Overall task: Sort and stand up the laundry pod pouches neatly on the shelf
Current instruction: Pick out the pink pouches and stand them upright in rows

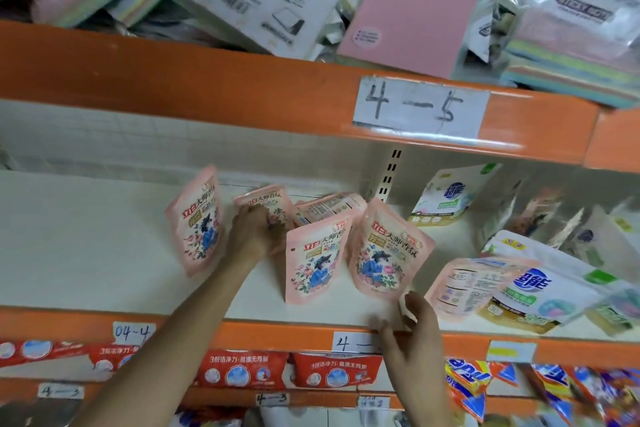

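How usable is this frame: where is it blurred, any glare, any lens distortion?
Head view, centre: pink pouches readable; head view, right: white and blue pouches and the right hand smeared by motion; head view: glare on the taped 4-5 label; head view: orange shelf edge bows from the wide lens.

left hand (258, 232): arm stretched forward, fingers curled on pink pouch (265, 199) | right hand (412, 333): low, fingers spread, holding nothing

Glossy, smooth plastic film on the pink pouches (313, 263) and the white pouches (540, 291). Matt white board for the shelf (86, 243), fronted by a smooth, orange-painted metal edge (207, 80). Paper label (419, 107), handwritten, under a shiny clear covering. Paper sticky note packs (408, 24) sealed in clear, crinkly, shiny plastic.
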`<state>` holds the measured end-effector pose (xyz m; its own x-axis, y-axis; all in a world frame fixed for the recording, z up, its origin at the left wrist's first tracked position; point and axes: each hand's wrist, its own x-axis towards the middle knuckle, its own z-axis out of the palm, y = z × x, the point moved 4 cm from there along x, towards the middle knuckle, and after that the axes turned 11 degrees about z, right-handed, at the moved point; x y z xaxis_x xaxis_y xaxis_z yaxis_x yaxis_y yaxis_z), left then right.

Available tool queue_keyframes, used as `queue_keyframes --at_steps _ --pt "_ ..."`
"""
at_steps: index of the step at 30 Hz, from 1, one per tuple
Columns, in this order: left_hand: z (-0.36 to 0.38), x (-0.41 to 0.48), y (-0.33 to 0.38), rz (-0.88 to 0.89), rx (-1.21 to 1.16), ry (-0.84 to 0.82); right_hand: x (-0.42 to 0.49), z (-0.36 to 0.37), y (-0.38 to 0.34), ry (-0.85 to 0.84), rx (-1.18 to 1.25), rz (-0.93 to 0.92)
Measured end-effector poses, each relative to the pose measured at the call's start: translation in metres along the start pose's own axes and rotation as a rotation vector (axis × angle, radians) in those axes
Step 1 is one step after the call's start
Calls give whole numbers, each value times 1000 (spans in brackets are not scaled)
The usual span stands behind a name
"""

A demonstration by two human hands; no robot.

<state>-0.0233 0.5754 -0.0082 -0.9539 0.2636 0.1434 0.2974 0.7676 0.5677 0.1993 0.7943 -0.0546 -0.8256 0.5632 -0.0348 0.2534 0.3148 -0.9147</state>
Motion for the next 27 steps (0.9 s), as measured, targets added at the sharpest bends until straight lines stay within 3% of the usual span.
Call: queue_keyframes --at_steps 4,18,23,27 --pt "6 11 -14 -155 17 -50 -2 1 7 18 -20 23" --pt "2 8 -20 -315 8 -47 -12 -2 -1 139 -91 -23" --pt "-1 -1 -17 -341 -96 43 -21 -16 -30 150 -101 -164" --pt "-5 -7 -18 -302 -343 223 -22 -15 -51 72 -118 -239"
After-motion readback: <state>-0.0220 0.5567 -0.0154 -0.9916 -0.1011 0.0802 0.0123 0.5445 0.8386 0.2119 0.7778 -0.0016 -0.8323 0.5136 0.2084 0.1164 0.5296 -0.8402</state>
